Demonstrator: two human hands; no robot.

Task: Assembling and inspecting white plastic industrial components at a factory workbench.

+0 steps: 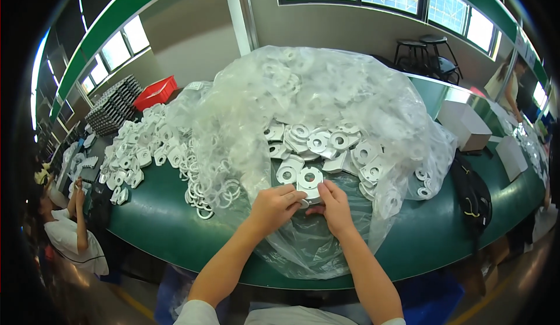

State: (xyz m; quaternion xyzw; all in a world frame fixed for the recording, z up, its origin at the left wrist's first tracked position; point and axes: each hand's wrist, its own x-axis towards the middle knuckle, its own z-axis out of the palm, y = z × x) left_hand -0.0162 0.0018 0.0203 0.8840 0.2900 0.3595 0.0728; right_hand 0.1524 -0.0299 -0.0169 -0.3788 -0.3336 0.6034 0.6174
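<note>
1. Your left hand (pixel 273 207) and right hand (pixel 335 206) meet over one white flat plastic piece with a round hole (pixel 310 180). It lies at the near edge of the heap inside the big clear plastic bag (pixel 326 91).
2. Both sets of fingers are pinched together on that piece's near rim, the thumbs almost touching. The piece lies just beyond your fingertips, flat, hole facing up.
3. Neither hand is nearer; the piece sits between them, on the midline.
4. Behind the piece, more of the same white pieces (pixel 326 144) overlap it, so its far edge is crowded.
5. Left of the bag lies a loose pile of white plastic parts (pixel 143 147) on the green table (pixel 157 220), and thin white rings (pixel 204 194) lie just beside the bag's left flank.
6. Crumpled bag film lies under your wrists.
</note>
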